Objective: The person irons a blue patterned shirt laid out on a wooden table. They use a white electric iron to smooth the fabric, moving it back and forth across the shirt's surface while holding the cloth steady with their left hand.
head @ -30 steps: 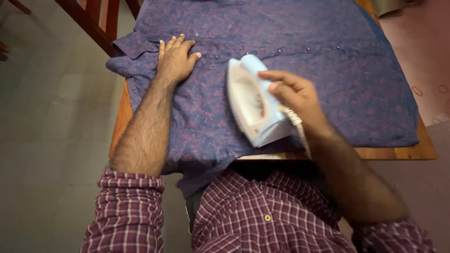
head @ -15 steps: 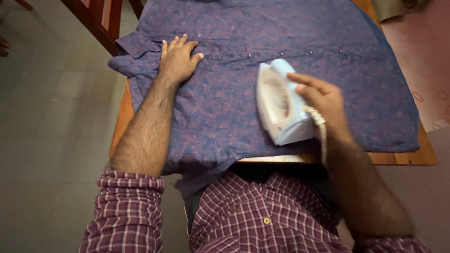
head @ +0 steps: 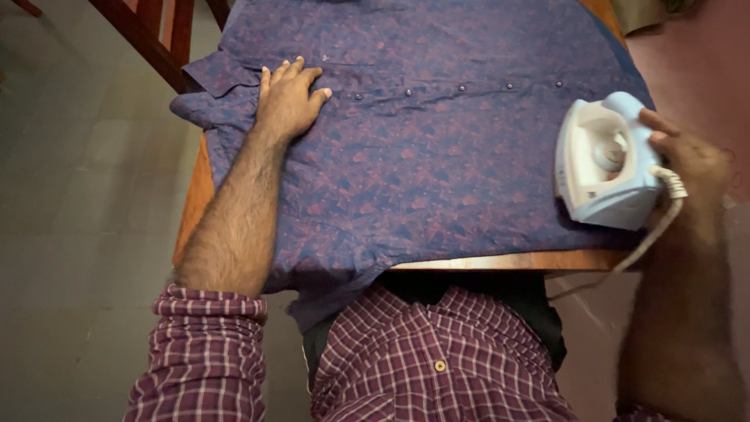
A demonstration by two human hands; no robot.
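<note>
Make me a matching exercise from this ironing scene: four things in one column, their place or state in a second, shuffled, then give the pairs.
Things:
1. left hand
2. right hand
3. iron
4. wooden table

Places or states:
A. shows as a bare strip below the cloth
B. lies flat on the purple shirt near its collar
C. grips the handle
D. sits near the right end of the shirt

Pairs: 1-B, 2-C, 3-D, 4-A

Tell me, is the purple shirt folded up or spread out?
Spread out. The purple shirt lies flat across the wooden table, its button row showing, with the left hand pressing near its collar.
</note>
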